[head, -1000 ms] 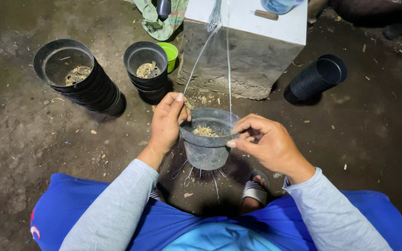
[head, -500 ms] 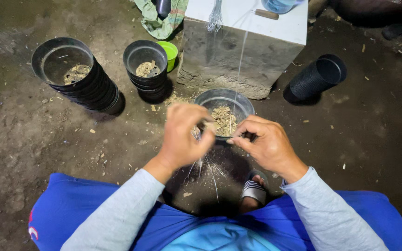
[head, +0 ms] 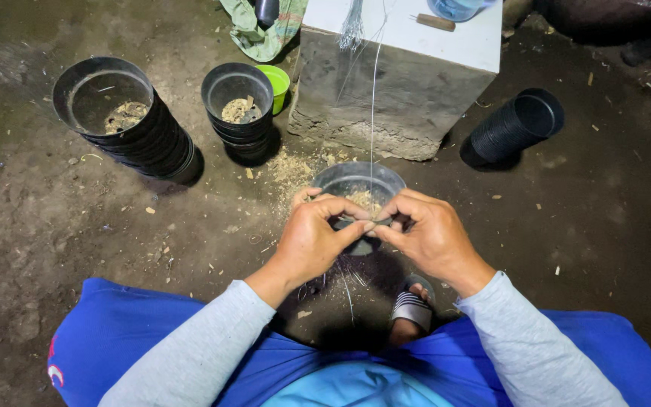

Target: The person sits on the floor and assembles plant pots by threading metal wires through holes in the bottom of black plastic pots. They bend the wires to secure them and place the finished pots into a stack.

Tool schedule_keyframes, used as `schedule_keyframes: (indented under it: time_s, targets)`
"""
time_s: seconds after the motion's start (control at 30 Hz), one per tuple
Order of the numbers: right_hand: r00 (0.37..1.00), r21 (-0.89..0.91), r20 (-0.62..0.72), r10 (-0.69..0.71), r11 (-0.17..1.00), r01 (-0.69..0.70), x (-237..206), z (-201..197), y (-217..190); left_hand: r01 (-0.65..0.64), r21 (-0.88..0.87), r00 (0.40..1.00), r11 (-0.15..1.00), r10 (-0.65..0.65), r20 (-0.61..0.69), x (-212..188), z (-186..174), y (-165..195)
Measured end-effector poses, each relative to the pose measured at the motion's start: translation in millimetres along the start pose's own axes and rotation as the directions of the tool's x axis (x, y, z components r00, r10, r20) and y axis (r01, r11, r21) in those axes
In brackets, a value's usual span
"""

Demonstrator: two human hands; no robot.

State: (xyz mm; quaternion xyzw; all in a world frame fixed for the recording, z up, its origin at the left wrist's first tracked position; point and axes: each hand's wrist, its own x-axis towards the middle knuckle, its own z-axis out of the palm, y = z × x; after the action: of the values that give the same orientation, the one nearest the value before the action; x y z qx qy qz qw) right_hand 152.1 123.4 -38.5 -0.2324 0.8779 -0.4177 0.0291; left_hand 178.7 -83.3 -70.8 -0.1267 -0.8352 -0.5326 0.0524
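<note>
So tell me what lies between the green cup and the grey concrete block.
Nothing: bare dirt floor separates green cup from concrete block, head view.

Head view — steeply downward, close

A backyard potting spot: bare dirt floor [head: 54, 226], stacked black nursery pots [head: 126, 124], rough concrete block [head: 393, 98].

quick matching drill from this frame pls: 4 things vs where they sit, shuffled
Things:
1. green cup
2. lone black pot stack lying on its side
3. small pot with brown filling
4. wooden-handled tool

Places:
A. on top of the white-topped block
B. at the fingertips of both hands
C. ground, right of the block
D. behind the middle pot stack

Pairs: 1-D, 2-C, 3-B, 4-A
</note>
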Motion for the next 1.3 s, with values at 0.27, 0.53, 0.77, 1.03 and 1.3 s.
schedule_keyframes:
  time_s: [0.27,0.53,0.77,1.03,1.3]
  targets:
    - [0.994,0.172,0.069,0.087,0.980,-0.097,1,4,4,0.188,-0.258,0.981,0.948,-0.193,0.006,-2,6,2]
    - [0.955,0.256,0.187,0.229,0.927,-0.272,5,5,18,0.065,-0.177,0.997,0.982,-0.056,0.057,-6,8,2]
    - [0.956,0.270,0.150,0.252,0.920,-0.285,0,10,14,0.088,-0.096,0.995,0.991,-0.084,0.051,-3,8,5]
    - [0.972,0.245,0.032,0.232,0.941,-0.232,-3,19,10,0.259,-0.324,0.966,0.910,-0.237,0.107,-2,18,-8]
    - [0.963,0.151,0.027,0.269,0.951,-0.270,-6,20,8,0.283,-0.489,0.957,0.825,-0.212,0.197,1,21,-23]
